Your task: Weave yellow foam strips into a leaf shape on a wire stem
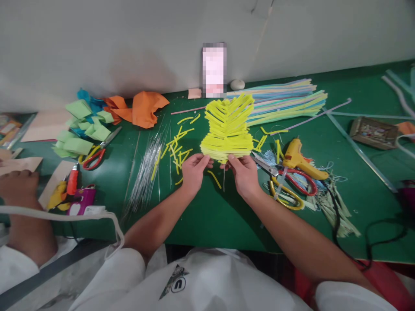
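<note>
Between my two hands is a bright yellow leaf shape made of pipe cleaners (228,123), with slanted rows meeting along a middle line and a thin wire stem hanging below. My left hand (196,169) pinches its lower left edge, thumb on top. At the lower right edge my right hand (241,170) grips it the same way. Short cut pieces of yellow pipe cleaner (177,151) lie scattered to the left. Scissors with red and yellow handles (287,185) and a yellow glue gun (298,160) lie beside my right hand.
Silver wires (147,172) lie left of my hands. Long pastel pipe cleaners (288,101) are bundled at the back, near a propped phone (214,71). Green paper pieces (79,129), orange paper (147,108) and more scissors (97,151) lie left. Another person's hand (19,188) rests at far left.
</note>
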